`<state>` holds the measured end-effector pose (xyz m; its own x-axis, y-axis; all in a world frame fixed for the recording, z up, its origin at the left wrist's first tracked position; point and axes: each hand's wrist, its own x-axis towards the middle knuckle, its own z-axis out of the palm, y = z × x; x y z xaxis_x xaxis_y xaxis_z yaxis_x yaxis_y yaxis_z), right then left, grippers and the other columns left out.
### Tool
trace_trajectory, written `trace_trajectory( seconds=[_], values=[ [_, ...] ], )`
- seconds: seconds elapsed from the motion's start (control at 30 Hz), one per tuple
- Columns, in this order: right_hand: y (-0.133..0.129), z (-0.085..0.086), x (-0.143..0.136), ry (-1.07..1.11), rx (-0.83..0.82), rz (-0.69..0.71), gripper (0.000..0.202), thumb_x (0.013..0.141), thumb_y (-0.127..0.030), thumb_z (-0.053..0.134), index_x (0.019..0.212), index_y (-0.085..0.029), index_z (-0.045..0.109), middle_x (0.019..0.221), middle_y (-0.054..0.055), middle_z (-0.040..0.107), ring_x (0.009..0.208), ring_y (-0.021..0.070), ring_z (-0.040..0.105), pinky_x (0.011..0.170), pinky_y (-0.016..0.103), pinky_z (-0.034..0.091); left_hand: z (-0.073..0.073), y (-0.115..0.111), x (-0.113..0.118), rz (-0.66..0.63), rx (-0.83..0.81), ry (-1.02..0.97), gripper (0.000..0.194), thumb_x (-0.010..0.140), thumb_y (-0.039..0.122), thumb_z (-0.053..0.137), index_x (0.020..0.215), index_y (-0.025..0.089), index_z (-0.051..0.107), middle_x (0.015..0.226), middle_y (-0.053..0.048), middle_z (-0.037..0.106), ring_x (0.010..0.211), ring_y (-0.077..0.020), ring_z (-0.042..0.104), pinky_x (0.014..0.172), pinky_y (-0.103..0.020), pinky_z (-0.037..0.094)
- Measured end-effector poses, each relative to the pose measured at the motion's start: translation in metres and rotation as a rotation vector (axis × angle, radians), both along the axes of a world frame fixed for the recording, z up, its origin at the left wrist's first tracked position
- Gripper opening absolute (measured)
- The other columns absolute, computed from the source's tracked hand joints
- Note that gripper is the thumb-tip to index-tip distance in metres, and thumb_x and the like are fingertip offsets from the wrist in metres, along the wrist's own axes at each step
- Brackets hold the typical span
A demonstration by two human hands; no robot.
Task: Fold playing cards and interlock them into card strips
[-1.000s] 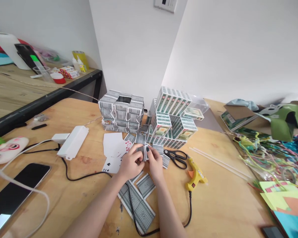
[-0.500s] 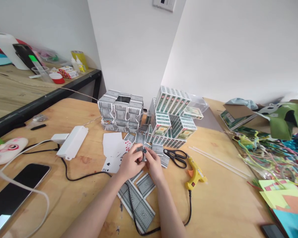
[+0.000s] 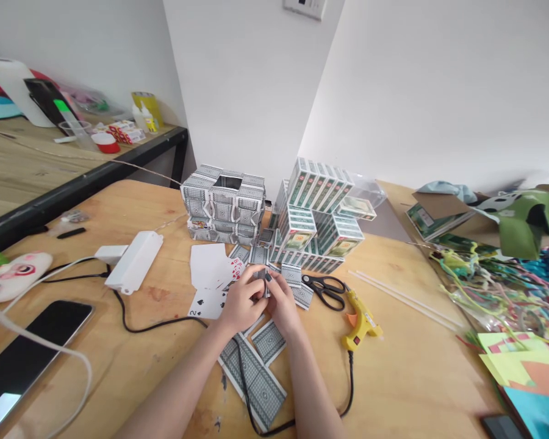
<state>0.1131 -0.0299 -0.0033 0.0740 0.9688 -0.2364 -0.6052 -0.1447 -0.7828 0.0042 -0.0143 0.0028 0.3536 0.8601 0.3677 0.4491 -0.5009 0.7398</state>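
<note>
My left hand (image 3: 243,300) and my right hand (image 3: 281,300) meet over the table, fingers closed on a small grey-backed playing card (image 3: 268,288). Most of that card is hidden by the fingers, so its exact shape cannot be made out. Face-up playing cards (image 3: 208,265) lie just left of my hands. Grey-backed cards (image 3: 269,341) are spread below and around them, some joined into a strip (image 3: 261,390). Behind stands a box-like structure of folded cards (image 3: 224,204) with a square opening on top.
Stacked card boxes (image 3: 320,213) stand behind my hands. Black-handled scissors (image 3: 324,292) and a yellow glue gun (image 3: 360,323) lie to the right; the gun's black cord passes under my arms. A white power strip (image 3: 135,262) and a phone (image 3: 32,360) are at left, craft scraps (image 3: 498,286) at right.
Both hands stay together at nearly the same spot, with the fingers shifting slightly on the card. The whole view has moved a little; the other things are unchanged.
</note>
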Motion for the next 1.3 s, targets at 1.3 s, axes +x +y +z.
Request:
trace_trajectory(
  seconds=[1.3],
  values=[
    [0.002, -0.007, 0.006, -0.398, 0.287, -0.182, 0.057, 0.058, -0.021, 0.074, 0.111, -0.024, 0.056, 0.116, 0.006, 0.053, 0.104, 0.0229, 0.051, 0.088, 0.037, 0.043, 0.002, 0.022, -0.013, -0.213, -1.032, -0.846, 0.033, 0.073, 0.029, 0.062, 0.101, 0.017, 0.048, 0.085, -0.004, 0.065, 0.075, -0.0159, 0.064, 0.068, -0.03, 0.054]
  ],
)
